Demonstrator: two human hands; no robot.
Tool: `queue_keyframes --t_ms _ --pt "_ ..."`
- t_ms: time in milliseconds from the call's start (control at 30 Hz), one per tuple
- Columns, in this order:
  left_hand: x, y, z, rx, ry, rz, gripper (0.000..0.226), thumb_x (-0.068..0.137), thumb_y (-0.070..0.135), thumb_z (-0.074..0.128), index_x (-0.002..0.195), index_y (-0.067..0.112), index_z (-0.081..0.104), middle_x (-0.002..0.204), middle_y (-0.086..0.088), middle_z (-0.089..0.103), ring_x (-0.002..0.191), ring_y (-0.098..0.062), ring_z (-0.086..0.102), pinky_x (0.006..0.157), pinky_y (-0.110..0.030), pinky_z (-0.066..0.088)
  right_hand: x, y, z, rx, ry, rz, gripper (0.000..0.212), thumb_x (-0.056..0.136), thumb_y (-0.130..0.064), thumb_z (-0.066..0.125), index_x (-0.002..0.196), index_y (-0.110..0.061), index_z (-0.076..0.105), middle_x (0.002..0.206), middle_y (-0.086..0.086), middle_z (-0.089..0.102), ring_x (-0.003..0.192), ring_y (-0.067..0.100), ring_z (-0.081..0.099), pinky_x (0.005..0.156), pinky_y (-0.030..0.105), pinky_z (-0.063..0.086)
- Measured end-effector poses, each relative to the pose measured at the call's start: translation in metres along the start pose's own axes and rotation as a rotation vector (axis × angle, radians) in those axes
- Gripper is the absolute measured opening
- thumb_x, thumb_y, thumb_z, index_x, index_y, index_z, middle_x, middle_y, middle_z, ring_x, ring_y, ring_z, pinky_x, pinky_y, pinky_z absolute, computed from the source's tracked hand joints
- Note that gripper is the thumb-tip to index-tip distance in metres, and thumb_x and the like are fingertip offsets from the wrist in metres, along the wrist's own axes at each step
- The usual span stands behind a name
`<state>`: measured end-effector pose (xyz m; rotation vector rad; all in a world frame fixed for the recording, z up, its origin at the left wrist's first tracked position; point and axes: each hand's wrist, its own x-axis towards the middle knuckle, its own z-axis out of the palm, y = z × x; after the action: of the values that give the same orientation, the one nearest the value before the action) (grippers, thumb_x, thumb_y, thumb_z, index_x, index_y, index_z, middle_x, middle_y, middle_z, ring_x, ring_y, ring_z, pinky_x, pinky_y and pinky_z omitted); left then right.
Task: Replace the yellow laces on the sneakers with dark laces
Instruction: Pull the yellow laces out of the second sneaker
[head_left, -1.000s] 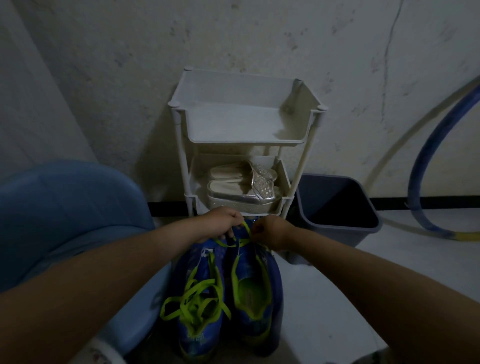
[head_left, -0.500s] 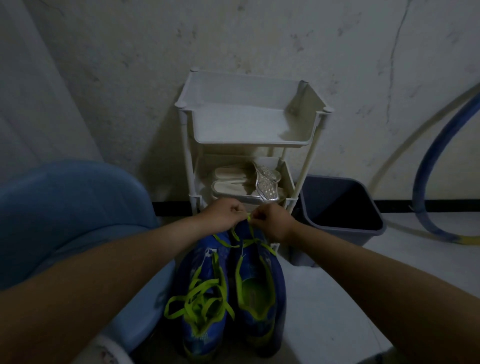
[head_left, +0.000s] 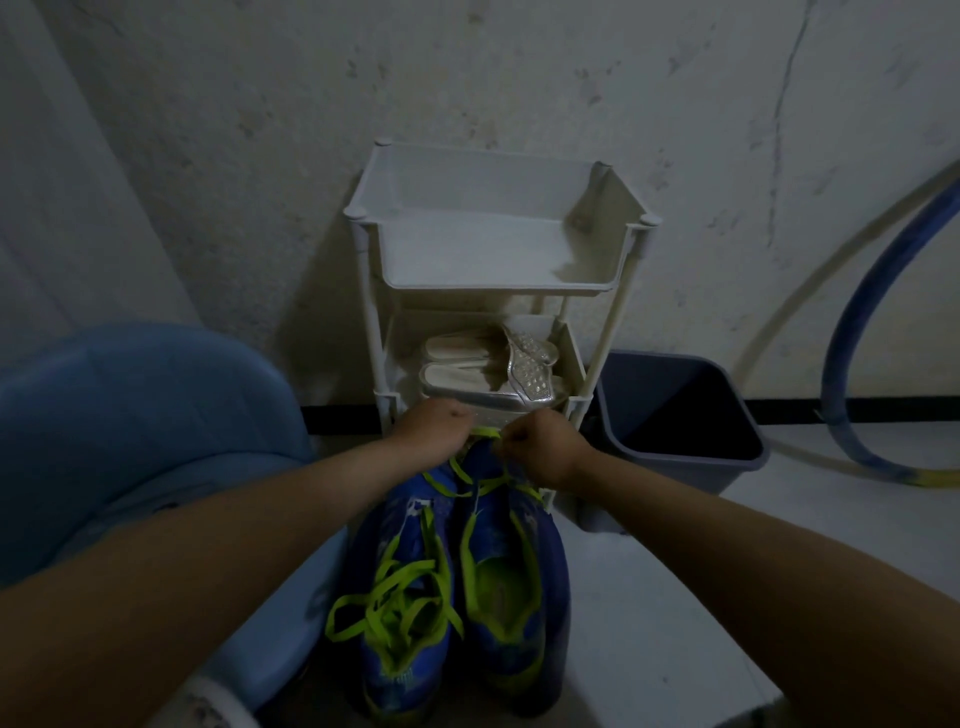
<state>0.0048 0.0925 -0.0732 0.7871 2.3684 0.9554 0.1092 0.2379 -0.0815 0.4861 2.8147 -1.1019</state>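
Observation:
Two blue sneakers stand side by side on the floor, toes pointing away from me. The left sneaker (head_left: 402, 597) carries a loose tangle of yellow lace (head_left: 395, 603) over its tongue. On the right sneaker (head_left: 511, 582) most eyelets are bare, and a yellow lace (head_left: 483, 480) stays only near the toe. My left hand (head_left: 434, 428) and my right hand (head_left: 543, 444) are both closed on that lace above the toe, pulling it up. No dark laces are in sight.
A white shelf rack (head_left: 498, 283) stands against the wall right behind the sneakers, with silver sandals (head_left: 488, 374) on its lower tier. A grey bin (head_left: 675, 457) sits to the right, a blue tub (head_left: 104, 441) to the left. A blue hoop (head_left: 852, 332) leans on the wall.
Both hands have risen and moved slightly forward over the toe of the right sneaker, drawing the yellow lace up and tighter. The view has tilted a little.

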Motion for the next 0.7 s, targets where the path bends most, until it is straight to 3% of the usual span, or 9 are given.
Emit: queue_keyframes --t_ms 67,133,167,200,300,433,600,700 --pt "-0.0015 -0.0009 -0.0024 0.035 0.008 0.056 0.028 0.100 0.026 0.040 0.087 0.020 0.064 0.078 0.006 0.059 0.076 -0.017 0.055 0.064 -0.028 0.038 0.0015 -0.0027 -0.0013 0.068 0.060 -0.016 0.014 0.095 -0.024 0.061 0.088 -0.017 0.071 0.071 -0.008 0.060 0.060 0.001 0.053 0.059 0.019 0.042" --pt "-0.0026 0.0015 -0.0030 0.061 0.012 0.143 0.028 0.100 0.025 0.041 0.115 0.024 0.065 0.105 0.013 0.061 0.099 -0.010 0.057 0.082 -0.028 0.045 0.0043 -0.0036 -0.0016 0.045 0.072 -0.030 0.015 0.094 -0.024 0.063 0.094 -0.015 0.075 0.079 -0.006 0.065 0.065 0.001 0.055 0.060 0.018 0.041" --pt "-0.0028 0.0025 -0.0024 0.052 -0.004 0.190 0.030 0.099 0.025 0.043 0.120 0.026 0.065 0.114 0.013 0.061 0.106 -0.008 0.056 0.091 -0.031 0.046 0.0057 -0.0031 -0.0013 0.023 0.069 -0.033 0.014 0.094 -0.024 0.063 0.095 -0.016 0.075 0.082 -0.005 0.067 0.067 0.001 0.055 0.062 0.018 0.041" --pt "-0.0027 0.0031 -0.0009 0.036 -0.021 0.223 0.028 0.097 0.027 0.046 0.115 0.029 0.067 0.115 0.012 0.064 0.106 -0.008 0.058 0.094 -0.035 0.048 0.0069 -0.0029 -0.0009 0.009 0.067 -0.037 0.014 0.093 -0.023 0.064 0.094 -0.016 0.076 0.083 -0.006 0.067 0.069 0.000 0.056 0.064 0.018 0.040" --pt "-0.0037 0.0029 0.0007 0.125 0.021 0.276 0.025 0.092 0.045 0.053 0.082 0.030 0.069 0.082 0.010 0.069 0.078 -0.007 0.064 0.076 -0.040 0.054 0.0067 -0.0044 0.0004 -0.008 0.052 -0.042 0.013 0.093 -0.021 0.064 0.086 -0.016 0.073 0.071 -0.007 0.062 0.063 0.001 0.054 0.064 0.021 0.041" --pt "-0.0023 0.0007 -0.0018 0.245 0.123 0.285 0.025 0.095 0.041 0.056 0.082 0.022 0.067 0.078 0.005 0.066 0.074 -0.012 0.061 0.068 -0.033 0.049 0.0044 -0.0072 0.0046 -0.029 0.032 -0.043 0.017 0.093 -0.024 0.064 0.087 -0.013 0.074 0.074 0.001 0.065 0.063 0.007 0.056 0.063 0.027 0.047" --pt "-0.0020 0.0037 -0.0006 0.018 0.265 0.196 0.028 0.099 0.032 0.050 0.084 0.012 0.062 0.073 -0.002 0.058 0.070 -0.019 0.057 0.062 -0.033 0.043 -0.0002 -0.0031 0.0038 -0.216 -0.143 0.035 0.018 0.092 -0.027 0.065 0.095 -0.011 0.073 0.080 -0.003 0.061 0.071 0.009 0.057 0.070 0.027 0.050" --pt "-0.0006 0.0056 -0.0022 -0.094 0.394 0.145 0.030 0.100 0.031 0.047 0.076 0.017 0.055 0.072 -0.003 0.056 0.071 -0.022 0.056 0.064 -0.034 0.042 -0.0023 0.0003 0.0041 -0.215 -0.199 0.063 0.021 0.093 -0.027 0.064 0.107 -0.012 0.072 0.089 -0.003 0.061 0.078 0.010 0.057 0.072 0.024 0.046"
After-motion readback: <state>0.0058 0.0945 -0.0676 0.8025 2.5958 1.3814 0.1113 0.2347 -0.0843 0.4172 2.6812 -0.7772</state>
